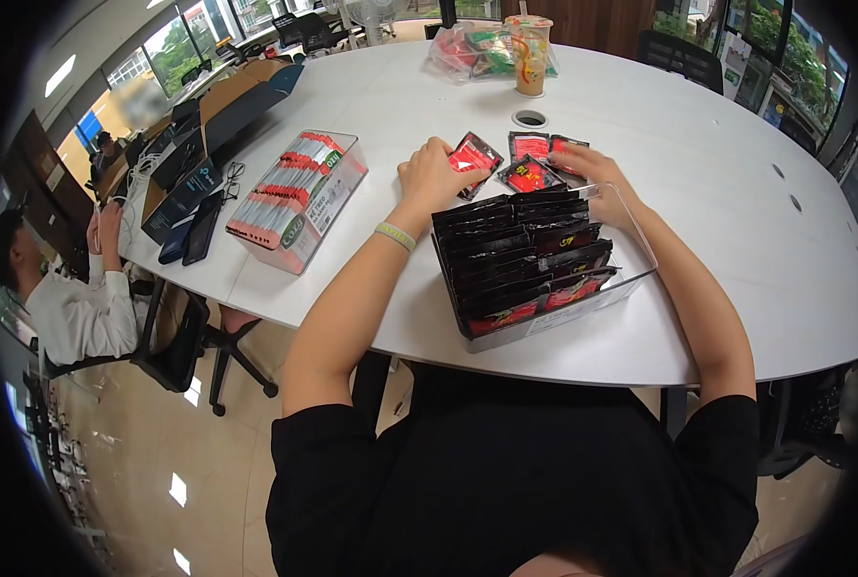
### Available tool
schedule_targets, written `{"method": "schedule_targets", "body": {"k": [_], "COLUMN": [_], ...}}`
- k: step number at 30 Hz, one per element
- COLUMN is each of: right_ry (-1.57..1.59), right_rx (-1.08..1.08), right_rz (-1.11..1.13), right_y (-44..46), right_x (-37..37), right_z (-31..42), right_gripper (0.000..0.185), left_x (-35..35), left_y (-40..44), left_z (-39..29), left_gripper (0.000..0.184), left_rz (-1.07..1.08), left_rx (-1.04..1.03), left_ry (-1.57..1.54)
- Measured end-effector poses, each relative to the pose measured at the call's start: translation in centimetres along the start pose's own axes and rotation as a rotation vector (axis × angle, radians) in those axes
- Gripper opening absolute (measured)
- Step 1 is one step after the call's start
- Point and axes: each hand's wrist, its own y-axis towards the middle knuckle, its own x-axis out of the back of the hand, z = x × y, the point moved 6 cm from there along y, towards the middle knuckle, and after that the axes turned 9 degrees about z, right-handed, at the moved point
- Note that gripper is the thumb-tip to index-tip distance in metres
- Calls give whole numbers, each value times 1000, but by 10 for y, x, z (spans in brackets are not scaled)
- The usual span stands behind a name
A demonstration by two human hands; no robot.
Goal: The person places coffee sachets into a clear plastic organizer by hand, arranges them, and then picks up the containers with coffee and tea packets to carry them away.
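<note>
Head view: the person's left hand [431, 178] is half curled at the side of a red-and-black packet [477, 154], the thumb lying over it; I cannot tell whether the packet is firmly gripped. The right hand [604, 175] stretches its fingers towards three similar packets [531, 176] on the white table [698, 125], fingertips over the rightmost one; whether they pinch it cannot be told. Those three lie close together, between the hands and just beyond a clear box [534, 333] packed with upright dark packets [520, 260]. The box stands between the forearms, its near wall not far from the table's front edge, its right rim close to the right wrist. Tabletop shows between the left forearm and a second clear box [337, 197] of red-and-white sachets [289, 188], which sits near the table's left edge. On the right, a broad stretch of white surface runs from the right forearm out to the curved rim. Beyond the loose packets lies a round cable hole [530, 119], then a drink cup [532, 62] beside a plastic bag [455, 53], near the far edge
</note>
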Motion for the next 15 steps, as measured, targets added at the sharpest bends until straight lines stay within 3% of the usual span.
{"method": "schedule_targets", "body": {"k": [1, 4, 6, 9, 12, 14, 15], "right_ry": [-135, -47, -65, -347, -233, -173, -107], "right_rx": [77, 33, 29, -61, -169, -165, -154], "right_rz": [135, 163, 118, 23, 26, 4, -15], "right_y": [-1, 1, -3, -5, -5, -6, -6], "right_x": [-6, -23, -25, -15, -10, -8, -7], "right_z": [16, -15, -23, -18, -18, -20, -22], "right_gripper": [48, 53, 51, 47, 43, 42, 42], "left_x": [3, 2, 0, -1, -2, -1, 1], "left_y": [-1, 3, 5, 7, 8, 1, -1], "left_z": [-1, 0, 0, -3, -11, -28, -31], "left_gripper": [64, 61, 56, 44, 29, 25, 25], "left_rz": [-40, -67, -103, -103, -124, -196, -192], "left_rx": [-24, -45, -94, -174, -331, -683, -688], "left_ry": [-59, -223, -268, -403, -439, -336, -341]}}
